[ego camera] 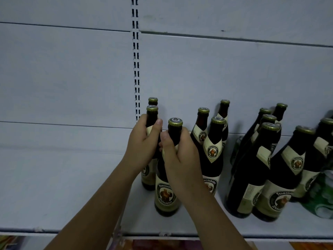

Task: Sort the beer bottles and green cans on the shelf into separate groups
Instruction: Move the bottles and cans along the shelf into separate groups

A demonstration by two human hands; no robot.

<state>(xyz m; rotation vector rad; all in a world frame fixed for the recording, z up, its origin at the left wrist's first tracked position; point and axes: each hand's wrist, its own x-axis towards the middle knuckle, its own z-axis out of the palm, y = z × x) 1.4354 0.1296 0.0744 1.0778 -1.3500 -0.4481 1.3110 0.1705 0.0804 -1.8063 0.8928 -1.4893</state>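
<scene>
Several dark beer bottles with cream labels stand on a pale shelf [63,186]. My left hand [144,141] grips the neck of one bottle [151,114] at the left end of the row. Close beside it, my right hand [180,156] grips the neck of a nearer bottle [166,193]. Right of my hands stand three more bottles [213,150]. Further right is a tighter cluster of bottles [252,168]. A green can [322,197] shows at the right edge, in front of that cluster. A second green can [236,148] is half hidden behind the cluster.
The shelf's left half holds nothing in view. A slotted upright [136,69] runs up the back panel just behind my left hand. The shelf's front edge [162,233] lies near the bottom of the view, with a lower shelf dimly seen beneath.
</scene>
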